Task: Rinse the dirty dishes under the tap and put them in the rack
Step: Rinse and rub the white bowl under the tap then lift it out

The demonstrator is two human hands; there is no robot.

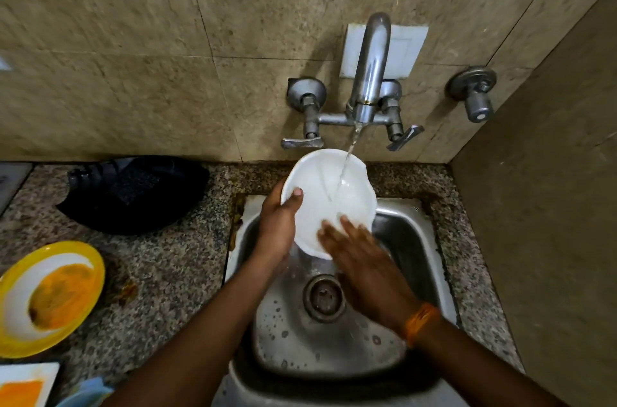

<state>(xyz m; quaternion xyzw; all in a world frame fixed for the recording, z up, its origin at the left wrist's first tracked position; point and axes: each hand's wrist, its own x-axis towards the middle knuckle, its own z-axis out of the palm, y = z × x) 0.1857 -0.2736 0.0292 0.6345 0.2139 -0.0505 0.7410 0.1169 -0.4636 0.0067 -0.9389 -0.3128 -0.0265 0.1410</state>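
I see dim, warm light; glare streaks the curved chrome tap spout (372,62), my moving right hand (364,259) blurs, and wide-angle distortion bends the edges.

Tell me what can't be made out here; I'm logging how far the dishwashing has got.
Head view only:
- Rack: not in frame.
- Right hand: motion-blurred over the white bowl, so its contact is unclear.
- White square plate and blue item: cut by the bottom-left edge.
- Bowl's underside: hidden by the left hand.
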